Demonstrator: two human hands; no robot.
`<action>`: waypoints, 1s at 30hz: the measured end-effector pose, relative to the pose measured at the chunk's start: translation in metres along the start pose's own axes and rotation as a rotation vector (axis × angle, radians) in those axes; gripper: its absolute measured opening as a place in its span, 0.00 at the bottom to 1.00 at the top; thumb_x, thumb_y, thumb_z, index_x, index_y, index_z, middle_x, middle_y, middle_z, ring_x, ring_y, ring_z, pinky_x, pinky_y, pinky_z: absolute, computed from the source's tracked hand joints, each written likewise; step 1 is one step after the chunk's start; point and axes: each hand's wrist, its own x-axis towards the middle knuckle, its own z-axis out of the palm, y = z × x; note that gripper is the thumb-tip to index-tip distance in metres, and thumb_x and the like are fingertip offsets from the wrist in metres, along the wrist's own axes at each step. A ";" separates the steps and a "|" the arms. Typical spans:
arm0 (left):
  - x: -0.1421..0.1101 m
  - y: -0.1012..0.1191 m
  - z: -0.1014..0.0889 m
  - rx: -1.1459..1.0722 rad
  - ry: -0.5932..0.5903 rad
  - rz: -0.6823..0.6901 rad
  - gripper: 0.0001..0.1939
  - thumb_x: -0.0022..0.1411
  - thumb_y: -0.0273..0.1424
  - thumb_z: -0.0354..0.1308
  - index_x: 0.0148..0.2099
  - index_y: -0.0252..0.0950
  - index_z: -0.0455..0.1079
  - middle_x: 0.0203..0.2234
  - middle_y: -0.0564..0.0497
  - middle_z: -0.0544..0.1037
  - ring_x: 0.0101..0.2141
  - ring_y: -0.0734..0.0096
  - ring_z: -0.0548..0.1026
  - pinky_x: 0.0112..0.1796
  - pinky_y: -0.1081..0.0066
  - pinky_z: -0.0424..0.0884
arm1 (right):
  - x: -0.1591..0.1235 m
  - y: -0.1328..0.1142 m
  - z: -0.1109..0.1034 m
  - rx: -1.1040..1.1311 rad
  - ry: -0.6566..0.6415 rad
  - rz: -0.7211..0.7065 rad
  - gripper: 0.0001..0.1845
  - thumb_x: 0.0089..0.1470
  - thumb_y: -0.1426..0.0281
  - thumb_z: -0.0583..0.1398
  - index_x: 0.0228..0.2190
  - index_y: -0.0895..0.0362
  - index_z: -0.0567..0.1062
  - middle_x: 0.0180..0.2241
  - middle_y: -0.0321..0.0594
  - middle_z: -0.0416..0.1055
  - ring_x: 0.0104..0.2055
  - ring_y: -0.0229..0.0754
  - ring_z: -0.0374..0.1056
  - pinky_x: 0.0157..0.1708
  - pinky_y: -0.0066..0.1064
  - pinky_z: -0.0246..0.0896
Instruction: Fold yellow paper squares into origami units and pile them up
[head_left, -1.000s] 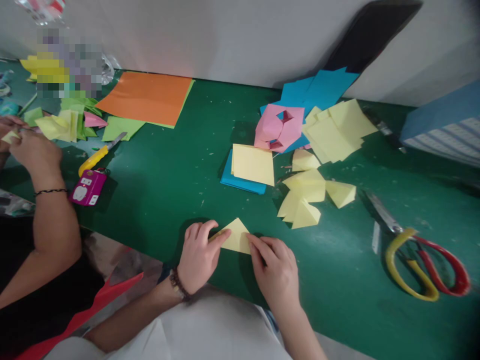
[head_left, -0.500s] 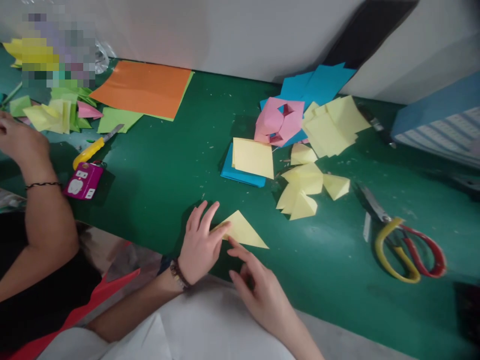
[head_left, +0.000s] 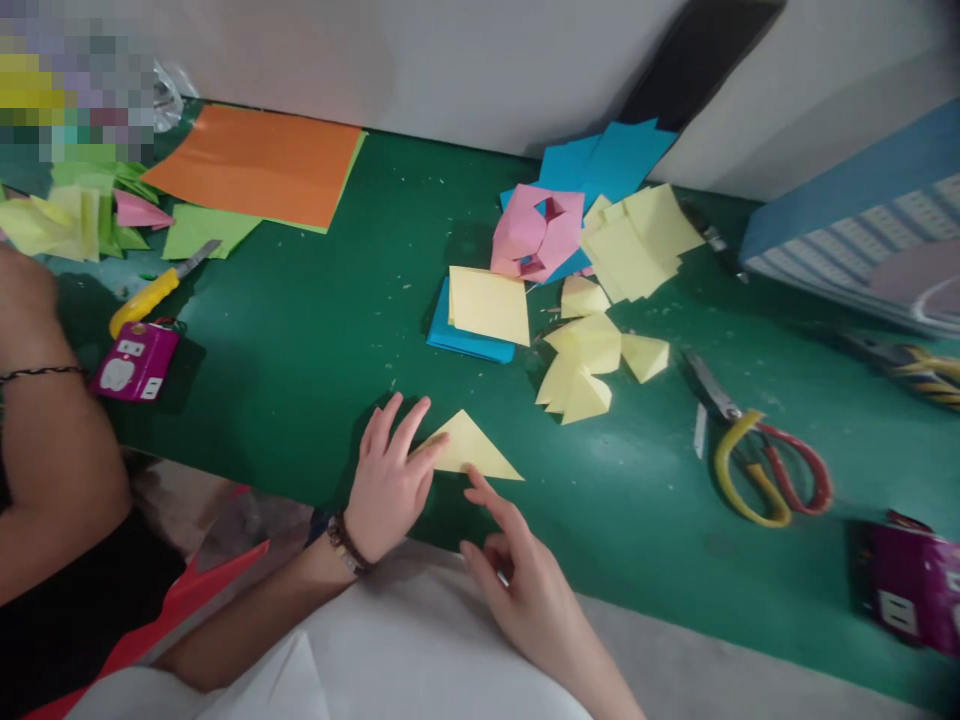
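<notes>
A pale yellow sheet of paper, folded into a triangle, lies on the green table close to its front edge. My left hand rests on its left corner, fingers spread and the thumb pressing the paper. At the triangle's lower edge, the index fingertip of my right hand touches the paper. The thumb of that hand stands apart and its other fingers are curled. Beyond the triangle sits a stack of yellow squares on folded blue paper. Folded yellow pieces lie to the right of it.
Scissors lie at right, near pliers and a purple box. A pink folded shape and yellow sheets are at the back. At left are orange paper, a cutter and another person's arm.
My right index finger has slid slightly right along the triangle's lower edge. My left hand stays on the paper. The whole view has shifted to the right, showing more of the pliers and purple box.
</notes>
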 end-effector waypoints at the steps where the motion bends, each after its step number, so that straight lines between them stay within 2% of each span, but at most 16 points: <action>1: 0.000 0.000 0.000 0.007 -0.005 0.005 0.17 0.65 0.24 0.51 0.54 0.41 0.71 0.64 0.47 0.61 0.65 0.46 0.52 0.59 0.44 0.58 | -0.002 0.002 -0.001 0.003 0.018 0.014 0.32 0.61 0.66 0.51 0.64 0.50 0.48 0.60 0.52 0.62 0.21 0.31 0.64 0.22 0.30 0.67; 7: 0.001 -0.001 0.000 0.009 -0.060 0.041 0.18 0.68 0.25 0.46 0.56 0.40 0.70 0.62 0.56 0.64 0.65 0.49 0.52 0.60 0.44 0.55 | -0.012 0.005 -0.003 0.029 0.087 0.090 0.29 0.61 0.63 0.52 0.62 0.48 0.53 0.61 0.52 0.61 0.19 0.30 0.61 0.19 0.29 0.65; 11: 0.002 -0.003 -0.001 -0.016 -0.068 0.066 0.18 0.69 0.26 0.45 0.56 0.40 0.69 0.59 0.57 0.68 0.64 0.51 0.55 0.60 0.43 0.54 | -0.016 -0.001 0.000 0.119 0.185 0.184 0.27 0.60 0.60 0.53 0.60 0.48 0.58 0.57 0.50 0.66 0.17 0.29 0.59 0.17 0.28 0.62; 17: 0.002 -0.003 -0.001 -0.025 -0.073 0.059 0.18 0.68 0.25 0.46 0.57 0.40 0.69 0.59 0.55 0.69 0.64 0.53 0.55 0.60 0.43 0.53 | -0.020 -0.008 -0.002 0.217 0.289 0.237 0.22 0.59 0.59 0.54 0.54 0.49 0.63 0.63 0.50 0.57 0.17 0.27 0.56 0.16 0.28 0.62; 22: 0.002 -0.001 -0.002 -0.023 -0.068 0.053 0.18 0.68 0.25 0.47 0.56 0.39 0.69 0.59 0.54 0.69 0.64 0.53 0.56 0.61 0.43 0.51 | -0.024 -0.001 -0.013 0.155 0.360 0.253 0.21 0.59 0.59 0.54 0.53 0.51 0.64 0.61 0.52 0.61 0.15 0.27 0.54 0.14 0.28 0.58; 24: 0.002 0.000 -0.001 -0.025 -0.058 0.052 0.17 0.69 0.26 0.47 0.55 0.39 0.70 0.58 0.54 0.69 0.63 0.53 0.57 0.62 0.44 0.51 | -0.021 0.006 -0.018 0.041 0.406 0.207 0.19 0.60 0.61 0.55 0.51 0.51 0.66 0.59 0.51 0.65 0.15 0.27 0.54 0.15 0.28 0.58; 26: 0.002 0.002 -0.001 -0.024 -0.047 0.048 0.16 0.69 0.27 0.47 0.54 0.39 0.70 0.58 0.54 0.70 0.63 0.53 0.58 0.62 0.45 0.51 | -0.013 0.013 -0.024 -0.122 0.488 0.090 0.13 0.59 0.63 0.57 0.45 0.52 0.71 0.54 0.47 0.69 0.17 0.28 0.58 0.18 0.28 0.61; 28: 0.003 0.003 -0.002 -0.018 -0.044 0.042 0.15 0.69 0.29 0.48 0.53 0.39 0.71 0.57 0.53 0.71 0.62 0.53 0.59 0.62 0.45 0.52 | 0.001 0.019 -0.028 -0.303 0.622 -0.069 0.08 0.58 0.66 0.58 0.39 0.52 0.74 0.46 0.43 0.74 0.23 0.31 0.64 0.23 0.28 0.64; 30: 0.005 0.003 -0.005 -0.008 -0.049 0.042 0.14 0.69 0.31 0.49 0.51 0.39 0.72 0.56 0.52 0.72 0.61 0.51 0.60 0.61 0.44 0.53 | 0.018 0.023 -0.029 -0.491 0.697 -0.200 0.06 0.59 0.69 0.58 0.37 0.54 0.75 0.37 0.41 0.75 0.30 0.38 0.68 0.31 0.31 0.67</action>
